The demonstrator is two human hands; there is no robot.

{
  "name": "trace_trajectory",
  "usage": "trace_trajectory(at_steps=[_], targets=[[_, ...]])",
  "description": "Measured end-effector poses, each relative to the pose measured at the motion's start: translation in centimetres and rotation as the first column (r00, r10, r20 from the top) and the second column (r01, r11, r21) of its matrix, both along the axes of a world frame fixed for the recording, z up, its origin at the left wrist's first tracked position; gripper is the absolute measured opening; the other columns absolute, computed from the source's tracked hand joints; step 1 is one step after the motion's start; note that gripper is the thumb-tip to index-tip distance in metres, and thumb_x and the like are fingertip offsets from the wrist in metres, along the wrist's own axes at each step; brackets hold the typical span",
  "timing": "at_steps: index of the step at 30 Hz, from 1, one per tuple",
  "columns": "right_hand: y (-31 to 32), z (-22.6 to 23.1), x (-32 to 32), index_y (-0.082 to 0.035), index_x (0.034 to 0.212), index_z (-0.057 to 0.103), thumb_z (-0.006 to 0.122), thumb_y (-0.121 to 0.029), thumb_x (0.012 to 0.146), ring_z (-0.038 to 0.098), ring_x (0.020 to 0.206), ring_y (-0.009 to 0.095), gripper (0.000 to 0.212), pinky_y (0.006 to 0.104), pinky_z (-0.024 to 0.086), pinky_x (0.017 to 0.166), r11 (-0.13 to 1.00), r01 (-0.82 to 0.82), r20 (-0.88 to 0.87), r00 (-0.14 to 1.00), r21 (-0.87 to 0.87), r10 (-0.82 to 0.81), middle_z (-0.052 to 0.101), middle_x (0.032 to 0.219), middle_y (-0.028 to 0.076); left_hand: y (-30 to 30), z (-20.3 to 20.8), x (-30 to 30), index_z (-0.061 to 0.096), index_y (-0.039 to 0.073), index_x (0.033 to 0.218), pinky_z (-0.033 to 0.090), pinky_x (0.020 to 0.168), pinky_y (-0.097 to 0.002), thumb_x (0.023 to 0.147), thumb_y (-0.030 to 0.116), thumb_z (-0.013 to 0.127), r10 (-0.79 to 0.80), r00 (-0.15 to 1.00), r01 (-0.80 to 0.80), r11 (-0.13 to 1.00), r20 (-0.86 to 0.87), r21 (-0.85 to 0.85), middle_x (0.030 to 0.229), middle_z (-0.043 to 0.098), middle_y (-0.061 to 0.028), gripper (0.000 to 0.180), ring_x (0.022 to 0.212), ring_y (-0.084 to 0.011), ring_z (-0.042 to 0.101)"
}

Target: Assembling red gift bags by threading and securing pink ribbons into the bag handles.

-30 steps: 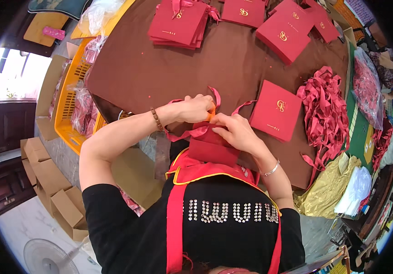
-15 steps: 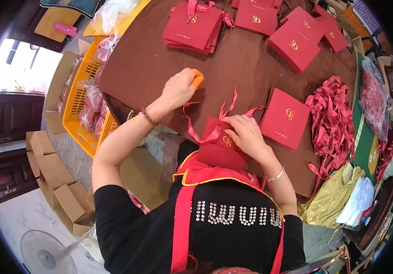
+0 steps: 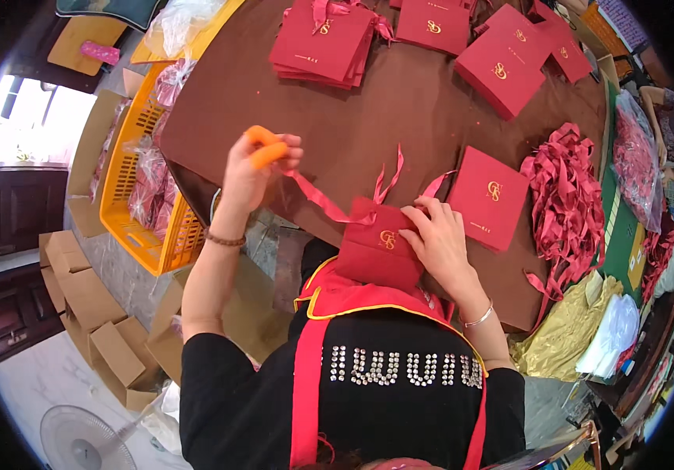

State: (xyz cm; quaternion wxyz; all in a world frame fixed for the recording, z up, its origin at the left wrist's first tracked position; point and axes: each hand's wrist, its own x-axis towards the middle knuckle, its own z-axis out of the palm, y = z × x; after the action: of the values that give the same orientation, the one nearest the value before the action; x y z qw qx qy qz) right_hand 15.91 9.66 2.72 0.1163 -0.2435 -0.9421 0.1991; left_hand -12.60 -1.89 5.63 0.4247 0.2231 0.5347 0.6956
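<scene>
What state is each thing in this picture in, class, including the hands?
Left hand: curled, holding an orange object
Pink ribbon: extended between red packet and left hand
Red packet: creased across its front
Right hand: fingers spread, on the packet's right side
Red stack beside it: lying flat
Ribbon heap: loose, tangled
Orange crate: open-topped, holding bagged items
Fan: running or off, cannot tell

the bag (image 3: 376,266) is red with gold print (image 3: 387,239), the ribbon (image 3: 317,197) rosy, the handle (image 3: 270,155) orange, the tablecloth (image 3: 227,102) brown.
</scene>
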Motion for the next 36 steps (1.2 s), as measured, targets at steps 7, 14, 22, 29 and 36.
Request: trace_trajectory(at_steps=[7,14,22,29,36], targets=[[-0.7,-0.1,-0.9,-0.009,0.104,0.059,0.072,-0.014,0.072,0.051,0.096,0.025,0.035,0.0377,0.04,0.079,0.999,-0.025,-0.033,0.999,-0.038,0.023,0.052,0.109,0.007,0.9,2.7,7.4,0.058,0.004,0.106,0.037,0.053,-0.017,0.082,0.0,0.062,-0.092,0.996,0.091,0.98,0.003,-0.177,0.078,0.06,-0.0041,0.024,0.063,-0.007,0.052],[-0.7,0.3,-0.8,-0.007,0.103,0.059,0.071,-0.012,0.072,0.047,0.105,0.029,0.034,0.0388,0.041,0.085,0.997,-0.016,-0.05,0.999,-0.076,0.013,0.05,0.113,0.01,2.5,-0.8,10.2,0.061,0.002,0.106,0.048,0.065,-0.0321,0.088,0.006,0.053,-0.489,0.57,0.308,0.872,-0.661,-0.38,0.087,0.065,-0.0177,0.02,0.073,-0.0241,0.064],[0.8,0.7,0.9,-0.004,0.099,0.056,0.07,-0.01,0.076,0.039,0.121,0.033,0.028,0.038,0.039,0.097,0.883,-0.01,-0.076,0.997,-0.469,-0.029,0.037,0.129,0.018,2.1,-2.8,9.9,0.062,0.001,0.105,0.048,0.063,-0.035,0.088,0.007,0.054,-0.482,0.56,0.268,0.875,-0.673,-0.403,0.085,0.065,-0.019,0.02,0.072,-0.0307,0.064],[0.0,1.6,1.5,-0.004,0.108,0.056,0.061,-0.011,0.084,0.053,0.103,0.027,0.025,0.0334,0.045,0.086,0.726,0.121,0.033,0.99,-0.676,-0.135,0.048,0.119,0.016,2.2,-3.7,9.9,0.062,0.0,0.102,0.048,0.064,-0.035,0.088,0.008,0.054,-0.485,0.573,0.245,0.87,-0.66,-0.427,0.086,0.065,-0.0192,0.018,0.073,-0.0315,0.064],[0.7,-0.8,1.1,-0.003,0.108,0.054,0.059,-0.013,0.088,0.058,0.07,0.014,0.023,0.0278,0.049,0.065,0.656,0.204,0.104,0.977,-0.726,-0.189,0.058,0.081,0.006,1.9,-5.0,10.7,0.063,0.003,0.093,0.047,0.066,-0.0367,0.083,0.007,0.061,-0.268,0.559,0.048,0.955,-0.785,-0.293,0.089,0.064,-0.0152,0.012,0.076,-0.03,0.063]])
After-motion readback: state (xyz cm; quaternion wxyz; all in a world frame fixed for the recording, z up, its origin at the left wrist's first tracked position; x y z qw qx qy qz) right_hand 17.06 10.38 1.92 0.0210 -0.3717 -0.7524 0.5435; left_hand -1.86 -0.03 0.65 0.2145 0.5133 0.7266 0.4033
